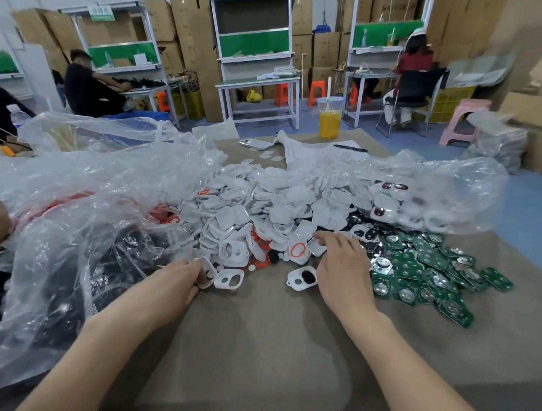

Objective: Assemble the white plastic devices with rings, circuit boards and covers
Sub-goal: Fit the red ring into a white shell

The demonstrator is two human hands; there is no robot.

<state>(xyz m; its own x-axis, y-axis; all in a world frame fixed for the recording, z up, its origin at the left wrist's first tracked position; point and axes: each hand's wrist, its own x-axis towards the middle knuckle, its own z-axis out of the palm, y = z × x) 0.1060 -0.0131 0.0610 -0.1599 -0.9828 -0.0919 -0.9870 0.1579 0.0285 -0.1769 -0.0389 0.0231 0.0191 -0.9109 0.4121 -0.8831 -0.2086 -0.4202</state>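
Note:
A big heap of white plastic shells (pixel 282 202) covers the middle of the table. Green circuit boards (pixel 428 274) lie piled at the right of it. Orange rings (pixel 260 242) are scattered among the shells. My left hand (pixel 185 279) grips a white plastic shell (pixel 206 272) at the heap's near edge. Beside it lies a white frame with two holes (pixel 229 278). My right hand (pixel 341 264) reaches into the heap with spread fingers, its fingertips touching a small white cover (pixel 317 247) next to a shell holding an orange ring (pixel 298 250). A shell with a black insert (pixel 302 278) lies under my right palm's left side.
Crumpled clear plastic bags (pixel 87 197) fill the left side and drape behind the heap. A cup of yellow drink (pixel 329 117), a phone (pixel 255 143) and a pen (pixel 350 147) sit at the far table edge. Bare brown tabletop (pixel 257 344) lies between my forearms. People sit at workbenches behind.

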